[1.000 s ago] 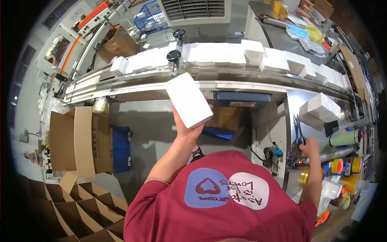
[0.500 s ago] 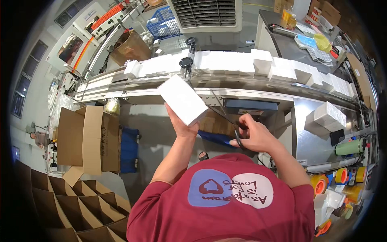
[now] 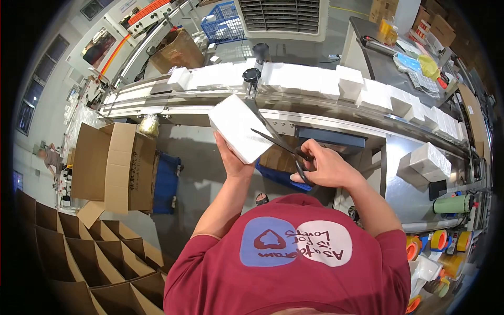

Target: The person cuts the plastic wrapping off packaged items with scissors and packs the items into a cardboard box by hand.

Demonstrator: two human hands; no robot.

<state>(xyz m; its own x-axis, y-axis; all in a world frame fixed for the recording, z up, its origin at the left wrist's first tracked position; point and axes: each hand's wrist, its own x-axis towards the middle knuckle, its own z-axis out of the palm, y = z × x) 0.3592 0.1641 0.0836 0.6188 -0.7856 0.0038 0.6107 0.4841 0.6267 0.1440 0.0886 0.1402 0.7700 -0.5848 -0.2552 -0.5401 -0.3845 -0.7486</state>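
My left hand holds a white block-shaped tissue pack from below, with fingers wrapped round its lower left side. The pack is tilted in front of the conveyor. In my right hand is a pair of dark-handled scissors, with fingers and thumb on the handles. The scissor blades are spread apart, and one lies across the pack's right-hand end in this view. Whether that blade touches the pack I cannot tell.
Beyond my hands runs a conveyor lined with white packs. A tall open carton stands left, above several empty-looking open cartons. On the metal table at right sit a white pack and a green bottle. Tape rolls lie nearer.
The scissors have moved left and up, and their blades now overlap the pack's right end in view. The pack has turned slightly in my left hand. The whole view has shifted a little.
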